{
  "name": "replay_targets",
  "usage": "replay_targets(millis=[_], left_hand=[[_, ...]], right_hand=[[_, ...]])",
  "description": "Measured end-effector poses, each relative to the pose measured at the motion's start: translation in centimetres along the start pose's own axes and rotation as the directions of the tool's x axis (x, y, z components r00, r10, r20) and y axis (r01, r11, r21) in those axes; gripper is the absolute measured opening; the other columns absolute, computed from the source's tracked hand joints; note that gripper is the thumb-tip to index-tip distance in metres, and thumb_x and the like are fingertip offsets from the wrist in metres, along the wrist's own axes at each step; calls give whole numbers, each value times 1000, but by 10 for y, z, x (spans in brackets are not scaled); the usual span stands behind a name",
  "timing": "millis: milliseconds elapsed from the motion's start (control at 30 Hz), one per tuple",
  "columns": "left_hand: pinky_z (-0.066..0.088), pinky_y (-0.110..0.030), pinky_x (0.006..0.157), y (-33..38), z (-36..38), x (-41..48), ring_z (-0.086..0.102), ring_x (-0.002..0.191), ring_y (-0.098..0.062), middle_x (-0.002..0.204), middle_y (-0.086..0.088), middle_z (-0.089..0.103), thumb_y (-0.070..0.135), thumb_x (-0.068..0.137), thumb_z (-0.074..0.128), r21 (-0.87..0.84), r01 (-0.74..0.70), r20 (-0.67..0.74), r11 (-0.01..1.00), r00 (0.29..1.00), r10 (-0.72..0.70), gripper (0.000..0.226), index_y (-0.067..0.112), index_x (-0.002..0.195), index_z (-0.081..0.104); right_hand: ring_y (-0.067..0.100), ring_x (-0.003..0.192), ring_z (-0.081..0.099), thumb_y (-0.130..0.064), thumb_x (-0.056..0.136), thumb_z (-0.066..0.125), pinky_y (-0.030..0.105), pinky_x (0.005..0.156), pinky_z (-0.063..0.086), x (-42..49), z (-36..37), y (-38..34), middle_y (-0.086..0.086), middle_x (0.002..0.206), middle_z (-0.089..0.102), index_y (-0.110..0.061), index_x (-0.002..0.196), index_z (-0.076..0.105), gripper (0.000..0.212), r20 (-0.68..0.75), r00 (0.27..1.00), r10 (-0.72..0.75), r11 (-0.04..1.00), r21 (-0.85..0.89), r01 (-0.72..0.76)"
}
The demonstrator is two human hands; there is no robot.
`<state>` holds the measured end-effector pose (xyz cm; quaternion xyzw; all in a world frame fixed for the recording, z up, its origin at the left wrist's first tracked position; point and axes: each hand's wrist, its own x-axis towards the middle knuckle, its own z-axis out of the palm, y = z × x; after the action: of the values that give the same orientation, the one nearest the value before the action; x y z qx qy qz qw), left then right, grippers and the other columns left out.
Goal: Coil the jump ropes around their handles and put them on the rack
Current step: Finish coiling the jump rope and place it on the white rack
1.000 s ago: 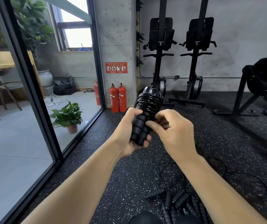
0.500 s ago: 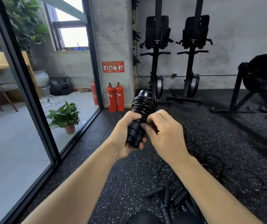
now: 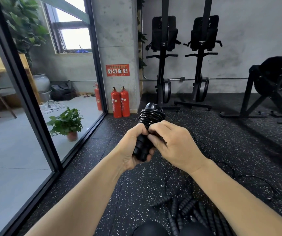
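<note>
A pair of black ribbed jump-rope handles with black cord coiled tightly round their upper part (image 3: 151, 115) is held upright in front of me. My left hand (image 3: 133, 149) grips the lower ends of the handles. My right hand (image 3: 172, 145) pinches the cord at the bottom of the coil, its fingers curled against the handles. Several more black ribbed handles (image 3: 186, 210) lie in a heap on the floor below my right forearm, with loose black cords (image 3: 249, 178) trailing off to the right. No rack for the ropes is in view.
Speckled black rubber floor (image 3: 119, 184) underfoot. A glass wall with a black frame (image 3: 26, 103) runs along the left. Two red fire extinguishers (image 3: 120, 103) stand by a concrete pillar. Two upright black machines (image 3: 182, 57) and another black machine (image 3: 273, 86) stand at the back and right.
The handles and both hands have stayed together in front of me. My right fingers have shifted up along the cord to the base of the coil.
</note>
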<state>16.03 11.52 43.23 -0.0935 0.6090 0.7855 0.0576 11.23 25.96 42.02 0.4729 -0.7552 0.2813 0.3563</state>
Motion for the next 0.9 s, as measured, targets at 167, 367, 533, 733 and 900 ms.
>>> replay_targets(millis=[167, 367, 533, 733, 900], left_hand=[[40, -20, 40, 2, -1, 3, 49, 49, -17, 71, -12, 63, 26, 83, 48, -80, 58, 24, 995, 998, -56, 27, 5, 77, 64], [39, -18, 39, 7, 1, 4, 49, 46, -16, 71, -14, 64, 27, 80, 52, -104, 85, 26, 991, 996, -83, 31, 6, 65, 70], [37, -18, 36, 3, 3, 3, 48, 44, -15, 71, -13, 63, 29, 62, 61, -109, 105, 31, 989, 994, -102, 30, 5, 80, 62], [38, -17, 36, 4, 4, 2, 49, 44, -14, 70, -10, 63, 30, 67, 66, -198, 105, 65, 975, 993, -94, 30, 6, 83, 64], [37, -17, 36, 4, 6, -1, 49, 46, -12, 76, -10, 63, 41, 71, 70, -222, 123, 124, 967, 987, -97, 41, 6, 91, 66]], right_hand=[[24, 66, 59, -7, 83, 58, 38, 48, 51, 6, -9, 4, 3, 79, 59, -10, 109, 68, 28, 122, 988, -97, 980, -160, 115], [21, 67, 56, -3, 79, 66, 32, 43, 47, 14, -10, 9, 3, 75, 54, -7, 91, 69, 13, 153, 974, -169, 942, -267, 206], [22, 70, 54, -1, 77, 71, 31, 45, 44, 18, -9, 10, 5, 81, 53, -10, 79, 56, 18, 176, 968, -179, 932, -284, 224], [19, 61, 53, -28, 96, 40, 34, 48, 46, -6, -5, 4, 2, 93, 51, -10, 95, 51, 21, -2, 990, 140, 989, -55, -140], [13, 74, 56, -17, 96, 54, 35, 67, 48, -9, 4, -3, -3, 89, 57, -13, 96, 54, 4, -121, 890, 439, 888, 211, -409]])
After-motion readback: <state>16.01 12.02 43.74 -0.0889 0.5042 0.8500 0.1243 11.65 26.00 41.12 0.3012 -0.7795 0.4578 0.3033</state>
